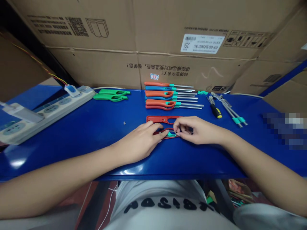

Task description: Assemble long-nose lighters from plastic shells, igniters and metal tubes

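A red lighter handle half [173, 137] with a teal trigger [171, 134] lies on the blue table in front of me. My left hand [141, 140] holds its left end, thumb and fingers closed against it. At its right part, the fingertips of my right hand [194, 129] are pinched together; what sits between them is too small to make out. Just behind, a second red handle half [160, 119] lies with its inner side up, its right end partly covered by my right hand.
Several assembled orange and blue stick lighters [159, 104] lie in a row behind. Green handle shells [111, 95] and a power strip [51, 110] are on the left. A screwdriver [214, 108] and metal lighter tubes [231, 110] lie right. Tiny metal pieces [124, 123] rest left of my hands.
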`<state>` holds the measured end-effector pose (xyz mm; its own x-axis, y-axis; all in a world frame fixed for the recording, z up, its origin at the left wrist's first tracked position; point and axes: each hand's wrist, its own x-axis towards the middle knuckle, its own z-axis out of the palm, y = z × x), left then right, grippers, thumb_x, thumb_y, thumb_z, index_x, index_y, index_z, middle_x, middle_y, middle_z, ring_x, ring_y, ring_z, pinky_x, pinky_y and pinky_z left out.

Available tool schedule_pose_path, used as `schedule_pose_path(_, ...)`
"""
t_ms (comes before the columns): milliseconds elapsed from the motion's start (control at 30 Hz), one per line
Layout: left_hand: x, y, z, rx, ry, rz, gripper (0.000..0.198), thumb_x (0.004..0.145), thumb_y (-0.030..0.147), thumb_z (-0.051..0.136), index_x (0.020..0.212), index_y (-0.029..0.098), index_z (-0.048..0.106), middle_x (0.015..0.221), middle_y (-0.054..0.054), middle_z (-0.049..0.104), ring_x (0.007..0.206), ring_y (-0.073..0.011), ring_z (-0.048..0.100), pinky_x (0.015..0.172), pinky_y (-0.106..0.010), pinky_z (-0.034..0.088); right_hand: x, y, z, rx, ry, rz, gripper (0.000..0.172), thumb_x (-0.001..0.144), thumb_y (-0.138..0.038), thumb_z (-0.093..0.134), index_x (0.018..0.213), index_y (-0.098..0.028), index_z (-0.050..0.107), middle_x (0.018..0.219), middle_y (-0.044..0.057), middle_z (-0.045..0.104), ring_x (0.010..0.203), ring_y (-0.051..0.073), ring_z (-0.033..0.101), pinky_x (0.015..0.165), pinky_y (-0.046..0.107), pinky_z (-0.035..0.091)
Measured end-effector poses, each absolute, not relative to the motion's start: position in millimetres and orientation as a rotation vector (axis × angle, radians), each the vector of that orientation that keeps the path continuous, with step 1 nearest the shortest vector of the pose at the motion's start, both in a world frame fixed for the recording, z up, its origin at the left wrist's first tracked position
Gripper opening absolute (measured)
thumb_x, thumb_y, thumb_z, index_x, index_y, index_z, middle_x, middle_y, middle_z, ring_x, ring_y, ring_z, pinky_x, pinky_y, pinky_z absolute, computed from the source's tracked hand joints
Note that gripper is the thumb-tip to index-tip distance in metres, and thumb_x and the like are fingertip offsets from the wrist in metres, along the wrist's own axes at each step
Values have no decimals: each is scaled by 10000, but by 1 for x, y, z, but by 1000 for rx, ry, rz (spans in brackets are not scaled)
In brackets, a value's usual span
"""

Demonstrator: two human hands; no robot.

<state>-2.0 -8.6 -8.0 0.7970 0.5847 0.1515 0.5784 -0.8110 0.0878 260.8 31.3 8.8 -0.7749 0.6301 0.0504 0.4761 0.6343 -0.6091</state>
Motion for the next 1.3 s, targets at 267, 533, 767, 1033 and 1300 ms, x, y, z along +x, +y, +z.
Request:
schedule_pose_path(267,-3,-8,-12,2950,921,314,450,1013,148,457,1459,176,507,1339,-168,567,1253,-303,494,1025,-484,494,260,31,11,-905,-2619,842,139,832,-99,578,934,-176,630,810,3,624,628,104,508,585,224,416)
schedule_pose_path(533,-2,-9,-4,2921,909,301,423,1028,167,433,1439,220,516,1328,-131,570,1203,-273,525,1011,-434,500,262,32,17,-871,-2661,794,122,892,-105,567,951,-171,651,902,27,677,723,117,577,655,228,438)
schedule_pose_path(767,-5,-7,0,2874,906,368,314,1047,228,427,1253,242,663,1268,-86,606,1121,-243,567,969,-398,522,261,31,17,-876,-2675,736,86,899,-117,581,914,-175,643,909,37,664,760,136,590,673,245,440)
schedule_pose_path(1033,-2,-7,1,2926,860,336,340,1026,192,454,1268,238,689,1288,-97,622,1155,-260,562,986,-418,529,261,32,15,-841,-2696,689,77,904,-120,587,886,-173,640,889,35,645,767,140,578,692,249,431)
schedule_pose_path(1300,-4,-6,1,3010,836,326,349,1025,192,452,1285,220,684,1305,-81,653,1178,-273,577,978,-417,547,260,31,17,-855,-2698,701,79,900,-113,586,888,-170,639,898,34,641,772,138,576,691,247,428)
